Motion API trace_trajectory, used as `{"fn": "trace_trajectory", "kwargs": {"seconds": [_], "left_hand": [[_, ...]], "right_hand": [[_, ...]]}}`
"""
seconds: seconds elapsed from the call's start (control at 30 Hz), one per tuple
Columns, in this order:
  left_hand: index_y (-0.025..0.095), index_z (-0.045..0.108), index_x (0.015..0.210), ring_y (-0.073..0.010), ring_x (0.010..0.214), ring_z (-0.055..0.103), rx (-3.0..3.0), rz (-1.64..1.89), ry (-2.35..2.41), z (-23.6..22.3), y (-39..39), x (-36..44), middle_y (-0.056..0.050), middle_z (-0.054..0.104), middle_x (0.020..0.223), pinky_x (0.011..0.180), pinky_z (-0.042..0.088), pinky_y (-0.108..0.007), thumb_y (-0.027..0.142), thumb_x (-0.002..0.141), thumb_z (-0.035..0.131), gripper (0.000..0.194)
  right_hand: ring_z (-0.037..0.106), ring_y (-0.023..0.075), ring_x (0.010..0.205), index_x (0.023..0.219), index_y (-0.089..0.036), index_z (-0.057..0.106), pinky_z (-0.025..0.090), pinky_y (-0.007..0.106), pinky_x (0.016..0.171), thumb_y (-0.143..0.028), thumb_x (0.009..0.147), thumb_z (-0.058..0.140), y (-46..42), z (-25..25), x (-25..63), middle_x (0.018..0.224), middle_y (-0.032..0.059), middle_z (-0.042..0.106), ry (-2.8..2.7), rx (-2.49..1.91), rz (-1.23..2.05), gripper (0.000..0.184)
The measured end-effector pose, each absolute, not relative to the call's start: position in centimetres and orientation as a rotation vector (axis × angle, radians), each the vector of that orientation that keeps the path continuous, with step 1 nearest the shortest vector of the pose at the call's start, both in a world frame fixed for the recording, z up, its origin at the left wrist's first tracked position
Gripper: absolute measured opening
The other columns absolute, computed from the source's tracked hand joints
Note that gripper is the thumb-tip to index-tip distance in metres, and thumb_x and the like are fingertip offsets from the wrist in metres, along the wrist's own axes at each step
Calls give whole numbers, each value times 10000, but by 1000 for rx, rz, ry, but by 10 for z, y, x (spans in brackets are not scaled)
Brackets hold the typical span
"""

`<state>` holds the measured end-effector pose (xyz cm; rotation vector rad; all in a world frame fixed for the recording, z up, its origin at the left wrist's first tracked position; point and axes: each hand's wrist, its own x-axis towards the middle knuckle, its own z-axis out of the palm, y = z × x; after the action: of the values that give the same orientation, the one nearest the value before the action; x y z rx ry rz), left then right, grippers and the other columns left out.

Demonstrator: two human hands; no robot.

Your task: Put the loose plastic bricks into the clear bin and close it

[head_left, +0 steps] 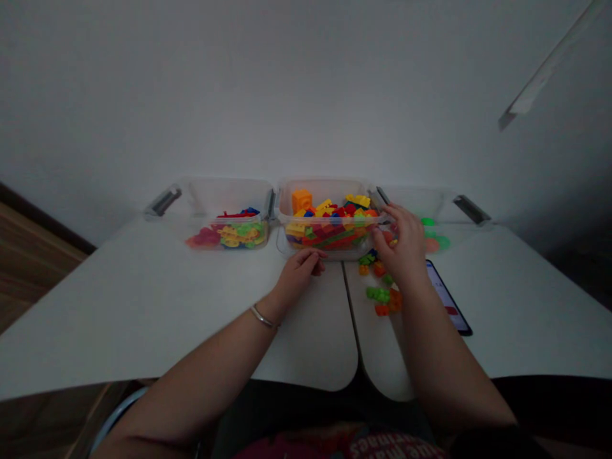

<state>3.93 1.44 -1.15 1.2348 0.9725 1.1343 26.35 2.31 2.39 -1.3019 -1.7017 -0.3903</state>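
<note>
Well, what do the bins hold?

Middle bin (325, 189), at twelve o'clock, is full of colored blocks (329, 229). Left bin (229, 194), at eleven, has a smaller pile of pieces (234, 234). Right bin (414, 203), at one, shows green and orange pieces (433, 237).

And the hands?

Right hand (399, 245) curls at the middle bin's front corner; I cannot tell if it grasps something. Left hand (299, 274) rests relaxed and empty on the table (143, 306).

Anything in the way?

Loose blocks (380, 293) lie below the right hand, beside a phone (447, 296) at two o'clock.

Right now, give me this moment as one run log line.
left hand: on table | right hand: at middle bin rim | loose blocks: beside phone
</note>
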Motion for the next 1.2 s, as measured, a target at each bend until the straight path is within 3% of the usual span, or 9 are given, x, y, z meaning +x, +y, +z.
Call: {"fn": "trace_trajectory", "kwargs": {"seconds": [0.2,0.33,0.57,1.2], "left_hand": [[162,656,843,-104,593,533,1234,1135,981,-12,13,38,17,579,631,614,441,-241,301,841,531,186],[161,654,837,-107,592,532,1233,1139,982,-14,13,38,14,579,631,612,441,-245,322,827,547,194],[166,654,825,-111,600,540,1246,1135,998,-15,14,38,8,590,654,622,451,-253,334,824,552,197],[167,650,831,-115,606,540,1251,1128,992,-15,14,40,4,593,654,620,452,-253,356,813,559,210]], "right_hand": [[604,242,833,862,-200,639,461,397,804,-310,841,532,9,33,267,849,82,676,-1617,-1449,-394,155],[610,190,673,841,-209,683,424,306,621,-319,855,542,7,31,266,765,48,699,-1834,-1651,-84,179],[673,213,759,873,-244,723,394,289,578,-313,777,665,11,19,268,852,42,749,-2116,-2053,168,132],[696,268,853,921,-282,761,478,332,638,-229,717,701,7,10,260,973,72,744,-2343,-1958,137,219]]}}
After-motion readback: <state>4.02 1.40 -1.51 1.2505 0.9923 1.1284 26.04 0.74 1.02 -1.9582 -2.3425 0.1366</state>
